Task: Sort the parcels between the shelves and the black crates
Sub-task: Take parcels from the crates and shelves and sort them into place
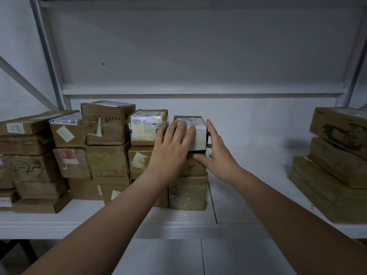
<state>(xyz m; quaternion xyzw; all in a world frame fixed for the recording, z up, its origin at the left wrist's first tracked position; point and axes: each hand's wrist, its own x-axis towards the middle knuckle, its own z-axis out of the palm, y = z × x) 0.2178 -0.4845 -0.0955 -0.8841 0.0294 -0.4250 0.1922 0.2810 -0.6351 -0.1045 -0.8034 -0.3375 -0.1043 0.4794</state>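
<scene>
The parcel (199,135), a small brown box with a white label, is found on top of a column of two other boxes. This column forms the right end of the left group (107,126) on the shelf (238,205).

The left hand (172,147) is laid flat on its front face, fingers straight and slightly spread. The right hand (216,153) is set at its right side, fingers straight, with the thumb stretched towards the lower front edge. Nothing is gripped by either hand, and whether the right palm touches the box cannot be told.

The parcel is judged light and stiff, since it is small, square-edged and taped. The glossy tape and label may be slippery under flat fingers. It is best taken by its two opposite side faces and pressed between the palms, with a thumb or fingers hooked under the base so that the box below is not dragged along.

One parcel is being handled. Three boxes are counted in the right stack (337,165). At least a dozen are seen in the left group, but some are hidden, so no exact count is given. No black crate is in view.
</scene>
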